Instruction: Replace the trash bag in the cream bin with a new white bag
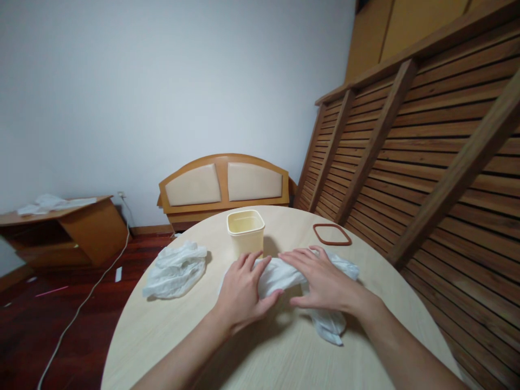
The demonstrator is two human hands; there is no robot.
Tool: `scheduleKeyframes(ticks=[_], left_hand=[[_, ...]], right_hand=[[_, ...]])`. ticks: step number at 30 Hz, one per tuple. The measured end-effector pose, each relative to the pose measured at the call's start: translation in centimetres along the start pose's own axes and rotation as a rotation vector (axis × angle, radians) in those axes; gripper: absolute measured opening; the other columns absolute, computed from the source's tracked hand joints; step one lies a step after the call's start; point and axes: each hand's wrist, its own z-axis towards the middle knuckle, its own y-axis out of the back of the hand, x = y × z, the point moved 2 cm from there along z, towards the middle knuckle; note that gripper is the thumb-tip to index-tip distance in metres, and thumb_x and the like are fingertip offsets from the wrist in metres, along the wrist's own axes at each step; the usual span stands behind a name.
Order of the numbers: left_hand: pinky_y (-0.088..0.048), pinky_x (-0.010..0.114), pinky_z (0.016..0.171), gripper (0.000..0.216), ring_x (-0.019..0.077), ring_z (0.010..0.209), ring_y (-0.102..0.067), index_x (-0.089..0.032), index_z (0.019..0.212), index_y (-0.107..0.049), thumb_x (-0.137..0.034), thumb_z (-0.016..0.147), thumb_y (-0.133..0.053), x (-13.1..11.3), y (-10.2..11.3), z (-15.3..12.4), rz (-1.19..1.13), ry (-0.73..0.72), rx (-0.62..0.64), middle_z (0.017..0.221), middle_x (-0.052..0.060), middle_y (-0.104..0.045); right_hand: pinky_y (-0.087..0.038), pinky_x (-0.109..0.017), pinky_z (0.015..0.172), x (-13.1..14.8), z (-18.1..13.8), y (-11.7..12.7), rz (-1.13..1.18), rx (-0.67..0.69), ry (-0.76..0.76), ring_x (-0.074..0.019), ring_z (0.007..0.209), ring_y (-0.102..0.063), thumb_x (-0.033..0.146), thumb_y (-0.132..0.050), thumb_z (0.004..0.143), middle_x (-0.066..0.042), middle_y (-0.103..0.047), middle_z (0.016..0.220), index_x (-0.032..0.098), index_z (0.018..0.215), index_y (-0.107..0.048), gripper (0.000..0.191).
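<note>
A crumpled white plastic bag [280, 275] stretches across the round table in front of me, one end trailing toward me on the right. My left hand [246, 287] lies over its left part, fingers spread and thumb apart. Over the right part is my right hand [320, 276], its fingers stretched out and its thumb away from them. Both hands touch the bag from above without closing round it. Just beyond my left hand stands a small cream square bin [246, 230], upright with its top uncovered. Part of the bag is hidden under my hands.
Another crumpled white plastic bag [179, 270] lies at the table's left. A brown rounded-square ring [332, 244] rests near the right edge of the pale table [170, 336]. Beyond are a headboard [223, 206], a slatted wooden panel [365, 162] and a low cabinet [93, 233].
</note>
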Motion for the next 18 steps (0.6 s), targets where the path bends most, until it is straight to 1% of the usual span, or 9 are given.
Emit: scheduleKeyframes(ticks=[2,4,7,8,10,12,14,15,18], left_hand=[[-0.045,0.053,0.104,0.069,0.0372,0.132,-0.048,-0.022,0.143,-0.050,-0.053,0.084,-0.066,0.1,-0.3,-0.1,0.026,-0.007,0.017,0.150,0.015,-0.050],[-0.038,0.056,0.109,0.076,0.0379,0.136,-0.045,-0.022,0.148,-0.044,-0.053,0.082,-0.068,0.2,-0.9,-0.2,0.034,-0.007,0.058,0.151,0.014,-0.050],[-0.024,0.058,0.119,0.081,0.0356,0.133,-0.049,-0.020,0.149,-0.040,-0.052,0.081,-0.069,0.0,-1.6,-0.4,0.027,-0.010,0.112,0.142,0.014,-0.058],[-0.021,0.057,0.121,0.081,0.0346,0.130,-0.052,-0.020,0.149,-0.039,-0.052,0.081,-0.069,-0.1,-1.8,-0.5,0.027,-0.015,0.128,0.138,0.014,-0.061],[-0.021,0.055,0.121,0.082,0.0330,0.123,-0.056,-0.019,0.150,-0.037,-0.051,0.080,-0.069,-0.2,-2.1,-0.6,0.040,-0.023,0.153,0.131,0.013,-0.064],[-0.022,0.054,0.121,0.082,0.0324,0.119,-0.057,-0.019,0.148,-0.038,-0.048,0.079,-0.071,-0.3,-2.3,-0.7,0.074,-0.024,0.161,0.127,0.013,-0.065],[-0.021,0.054,0.122,0.082,0.0325,0.118,-0.058,-0.018,0.146,-0.040,-0.043,0.076,-0.073,-0.3,-2.4,-0.7,0.117,-0.023,0.157,0.125,0.013,-0.065],[-0.022,0.054,0.122,0.082,0.0327,0.117,-0.058,-0.018,0.145,-0.042,-0.041,0.074,-0.075,-0.2,-2.4,-0.7,0.138,-0.021,0.155,0.124,0.014,-0.064],[-0.025,0.055,0.119,0.076,0.0336,0.112,-0.059,-0.017,0.138,-0.050,-0.035,0.070,-0.078,-0.2,-2.4,-0.7,0.222,0.000,0.164,0.119,0.014,-0.065]], right_hand=[[-0.015,-0.064,0.118,0.2,0.1,-0.1,0.002,-0.012,0.021,-0.0350,0.129,-0.052,0.056,-0.084,0.065,-0.013,-0.062,0.138,0.024,0.148,-0.047,0.096],[-0.012,-0.064,0.120,0.5,0.3,-0.3,0.013,-0.032,0.040,-0.0339,0.129,-0.054,0.059,-0.084,0.064,-0.013,-0.062,0.138,0.024,0.150,-0.044,0.101],[-0.022,-0.059,0.120,0.9,0.6,-0.9,0.038,-0.048,0.048,-0.0322,0.132,-0.054,0.056,-0.082,0.069,-0.015,-0.056,0.146,0.023,0.153,-0.038,0.100],[-0.026,-0.058,0.119,1.1,0.6,-1.2,0.046,-0.045,0.047,-0.0322,0.133,-0.052,0.054,-0.082,0.070,-0.015,-0.054,0.149,0.023,0.154,-0.037,0.100],[-0.033,-0.055,0.117,1.3,0.7,-1.9,0.063,-0.030,0.034,-0.0324,0.136,-0.050,0.051,-0.082,0.072,-0.015,-0.050,0.152,0.023,0.154,-0.037,0.099],[-0.038,-0.052,0.114,1.3,0.7,-2.5,0.083,-0.004,0.010,-0.0325,0.135,-0.052,0.047,-0.082,0.073,-0.016,-0.050,0.152,0.022,0.154,-0.038,0.095],[-0.046,-0.048,0.107,1.3,0.8,-2.9,0.106,0.027,-0.019,-0.0327,0.129,-0.058,0.038,-0.080,0.075,-0.016,-0.054,0.148,0.022,0.153,-0.040,0.089],[-0.049,-0.045,0.102,1.3,0.8,-3.0,0.114,0.044,-0.029,-0.0325,0.124,-0.062,0.032,-0.078,0.077,-0.015,-0.059,0.144,0.022,0.151,-0.042,0.083],[-0.053,-0.037,0.088,1.1,0.8,-3.1,0.116,0.075,-0.033,-0.0289,0.104,-0.072,0.010,-0.067,0.077,-0.009,-0.074,0.121,0.026,0.143,-0.054,0.069]])
